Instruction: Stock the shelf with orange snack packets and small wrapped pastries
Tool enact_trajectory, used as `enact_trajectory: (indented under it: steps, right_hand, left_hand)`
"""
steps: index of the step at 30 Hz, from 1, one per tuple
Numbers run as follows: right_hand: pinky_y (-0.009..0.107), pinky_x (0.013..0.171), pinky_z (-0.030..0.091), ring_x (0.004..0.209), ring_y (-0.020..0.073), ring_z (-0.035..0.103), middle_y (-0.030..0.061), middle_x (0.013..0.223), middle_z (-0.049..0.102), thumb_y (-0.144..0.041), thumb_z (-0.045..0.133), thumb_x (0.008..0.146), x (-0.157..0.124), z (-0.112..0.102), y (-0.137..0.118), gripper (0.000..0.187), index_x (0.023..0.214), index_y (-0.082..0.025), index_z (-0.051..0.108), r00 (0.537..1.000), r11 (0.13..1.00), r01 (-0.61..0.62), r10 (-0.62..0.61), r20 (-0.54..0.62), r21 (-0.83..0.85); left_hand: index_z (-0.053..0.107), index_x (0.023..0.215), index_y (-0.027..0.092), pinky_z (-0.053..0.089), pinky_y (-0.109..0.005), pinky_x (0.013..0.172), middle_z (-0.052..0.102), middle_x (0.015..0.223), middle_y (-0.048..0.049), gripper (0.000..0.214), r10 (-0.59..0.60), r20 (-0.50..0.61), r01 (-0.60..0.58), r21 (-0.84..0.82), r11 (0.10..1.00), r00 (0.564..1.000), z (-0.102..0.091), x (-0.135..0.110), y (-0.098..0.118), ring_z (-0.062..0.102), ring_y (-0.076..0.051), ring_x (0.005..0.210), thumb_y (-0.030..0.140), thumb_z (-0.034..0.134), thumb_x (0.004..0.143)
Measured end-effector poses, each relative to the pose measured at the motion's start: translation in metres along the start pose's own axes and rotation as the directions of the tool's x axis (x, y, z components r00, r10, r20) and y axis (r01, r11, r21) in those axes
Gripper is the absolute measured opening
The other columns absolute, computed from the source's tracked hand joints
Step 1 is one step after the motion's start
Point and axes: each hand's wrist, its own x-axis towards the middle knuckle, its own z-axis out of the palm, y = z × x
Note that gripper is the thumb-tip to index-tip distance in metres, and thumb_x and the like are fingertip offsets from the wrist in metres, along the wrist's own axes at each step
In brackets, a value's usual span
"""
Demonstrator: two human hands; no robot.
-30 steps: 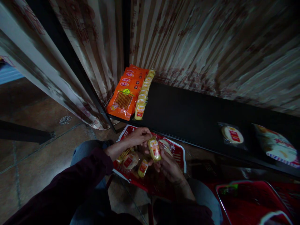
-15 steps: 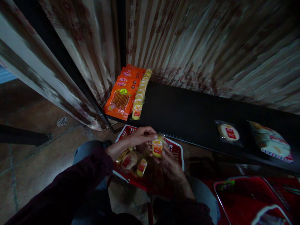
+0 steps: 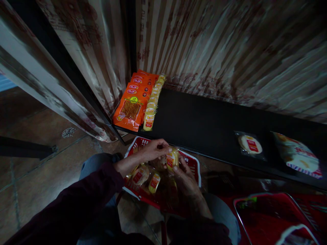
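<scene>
Over a red shopping basket (image 3: 196, 170), a small wrapped yellow snack cake (image 3: 172, 159) is held between both my hands. The fingertips of my left hand (image 3: 154, 149) pinch its upper left side. My right hand (image 3: 186, 175) grips its right side and lower end, with the thumb in front. Inside the basket below lie another wrapped yellow cake (image 3: 154, 183) and a round flat pastry in clear film (image 3: 140, 176). Beyond my hands, a row of matching yellow cakes (image 3: 150, 107) overlaps along the shelf, beside several orange snack packets (image 3: 131, 102).
The black shelf (image 3: 196, 119) runs across to the right. On it lie a round wrapped pastry (image 3: 250, 144) and a white printed bag (image 3: 297, 154). A second red basket (image 3: 270, 211) stands at lower right. Patterned curtains (image 3: 194, 44) hang behind; a dark post (image 3: 63, 64) rises left.
The cake in my hands has tilted slightly, and my right fingers have shifted around it. My left hand has barely moved. The things on the shelf stay in place.
</scene>
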Motion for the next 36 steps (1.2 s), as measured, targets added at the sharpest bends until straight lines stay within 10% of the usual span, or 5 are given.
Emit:
enact_trajectory:
  steps: [15, 36]
  right_hand:
    - [0.035, 0.085, 0.044, 0.095, 0.0200, 0.056, 0.0029, 0.103, 0.059, -0.032, 0.075, 0.069, 0.007, 0.003, 0.012, 0.035, 0.095, -0.026, 0.052, 0.882, 0.809, 0.358, -0.457, -0.116, -0.466]
    - [0.038, 0.088, 0.046, 0.099, 0.0227, 0.057, 0.0056, 0.105, 0.060, -0.024, 0.069, 0.075, 0.001, 0.000, 0.008, 0.030, 0.102, -0.026, 0.057, 0.749, 0.645, 0.480, -0.654, -0.105, -0.595]
  left_hand:
    - [0.053, 0.094, 0.015, 0.039, -0.021, 0.052, 0.058, 0.081, -0.0003, 0.056, -0.029, 0.100, 0.033, -0.034, 0.999, 0.995, 0.003, -0.005, -0.013, 0.053, -0.009, 0.063, 0.059, 0.069, 0.063]
    - [0.059, 0.120, 0.017, 0.040, -0.022, 0.059, 0.064, 0.075, -0.0007, 0.049, -0.033, 0.086, 0.050, -0.207, 0.977, 0.996, -0.006, 0.004, -0.028, 0.052, -0.009, 0.056, 0.032, 0.066, 0.073]
